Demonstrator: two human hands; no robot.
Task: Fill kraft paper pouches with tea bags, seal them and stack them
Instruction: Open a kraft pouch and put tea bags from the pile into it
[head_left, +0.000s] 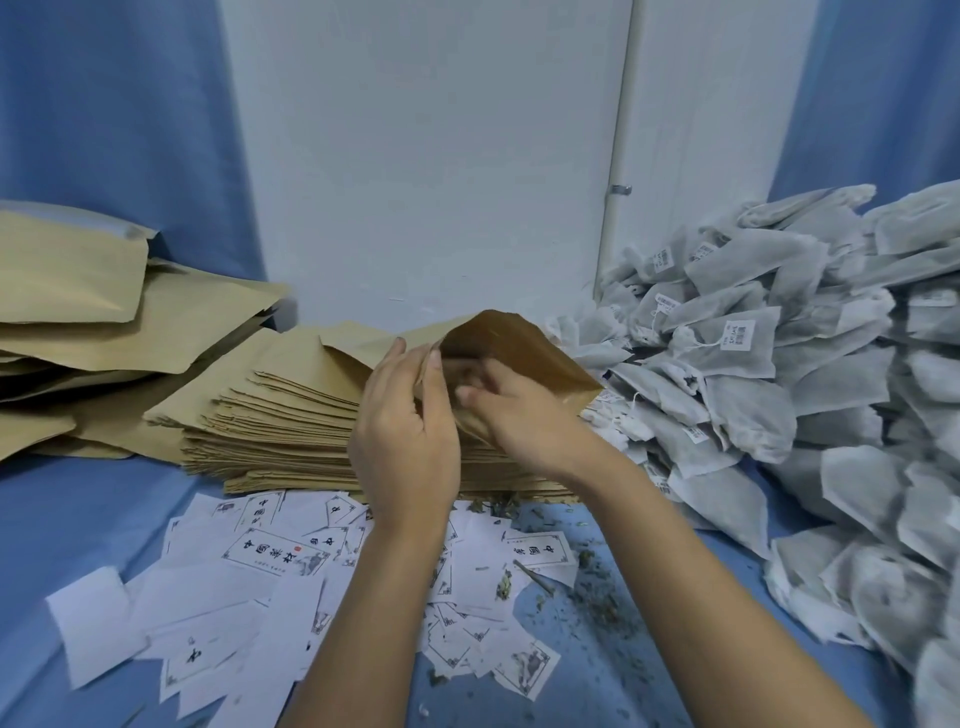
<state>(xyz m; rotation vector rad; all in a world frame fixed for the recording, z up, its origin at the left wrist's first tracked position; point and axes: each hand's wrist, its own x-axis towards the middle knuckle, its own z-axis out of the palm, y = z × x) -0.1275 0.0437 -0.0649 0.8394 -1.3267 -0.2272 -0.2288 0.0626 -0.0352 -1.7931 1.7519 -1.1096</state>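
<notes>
- Centre of frame: an open brown kraft paper pouch (524, 348) is held over a stack of flat kraft pouches (280, 421). Its inside is shadowed, so its contents cannot be told.
- Left hand (410, 431): its grip pinches the pouch's near lip.
- Right hand (519, 415): blurred fingers reach into the mouth; the grip is unclear.
- Right of frame: a heap of grey-white tea bags (779, 364) lies on the blue counter (78, 519).

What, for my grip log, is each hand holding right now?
Left hand: pinching the pouch edge.
Right hand: at the pouch mouth, blurred; cannot tell.
</notes>
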